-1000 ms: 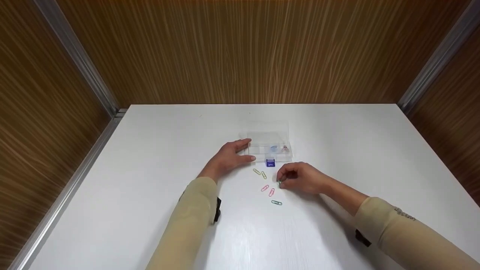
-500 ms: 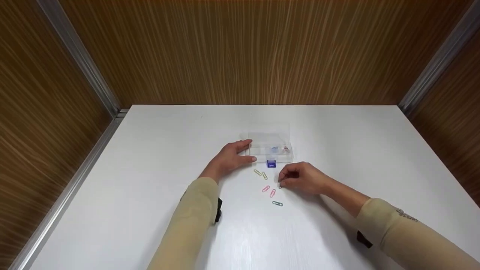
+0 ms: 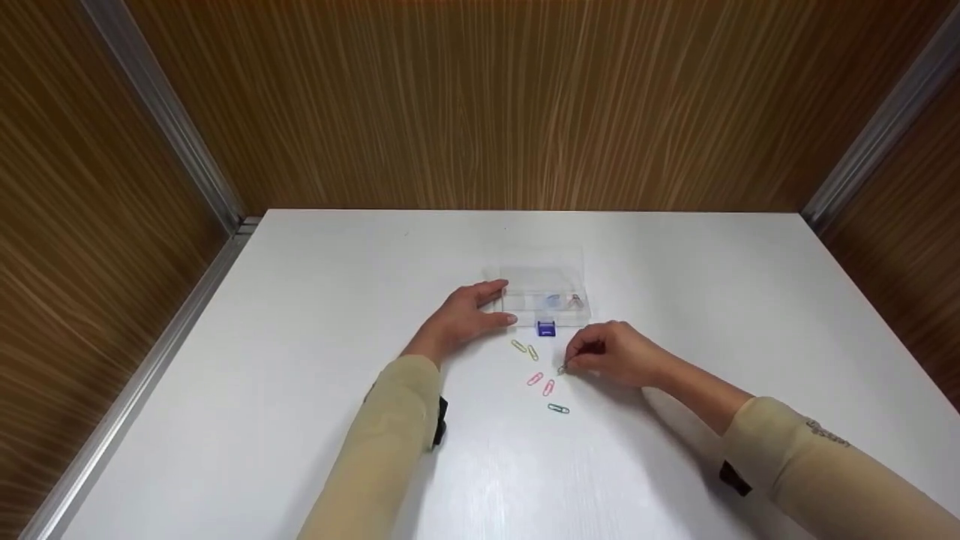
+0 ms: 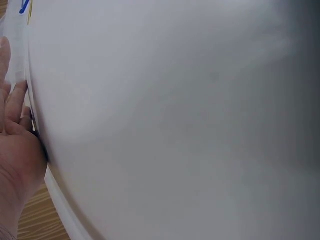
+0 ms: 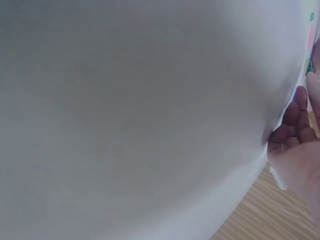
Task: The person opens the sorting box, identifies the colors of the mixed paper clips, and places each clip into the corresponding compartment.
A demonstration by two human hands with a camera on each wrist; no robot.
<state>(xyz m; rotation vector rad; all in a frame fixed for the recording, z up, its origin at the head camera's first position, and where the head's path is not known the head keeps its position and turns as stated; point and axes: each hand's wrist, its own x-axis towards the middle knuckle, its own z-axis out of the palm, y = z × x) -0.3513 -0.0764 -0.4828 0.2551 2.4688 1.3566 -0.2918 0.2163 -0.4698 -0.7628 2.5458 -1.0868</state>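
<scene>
Right hand point(image 3: 613, 354) has shifted slightly; its pinched paperclip point(image 3: 562, 370) is partly hidden.

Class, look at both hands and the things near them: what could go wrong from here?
The right hand pinches a small paper clip at its fingertips, so the clip might slip and drop. The two pink paper clips lie close by; that hand could brush them aside. The clear box is open with the left hand at its left end, so a bump could shift it.

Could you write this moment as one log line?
left hand: touches open box | right hand: pinches green clip | table: two yellow clips, two pink clips, another green clip
</scene>
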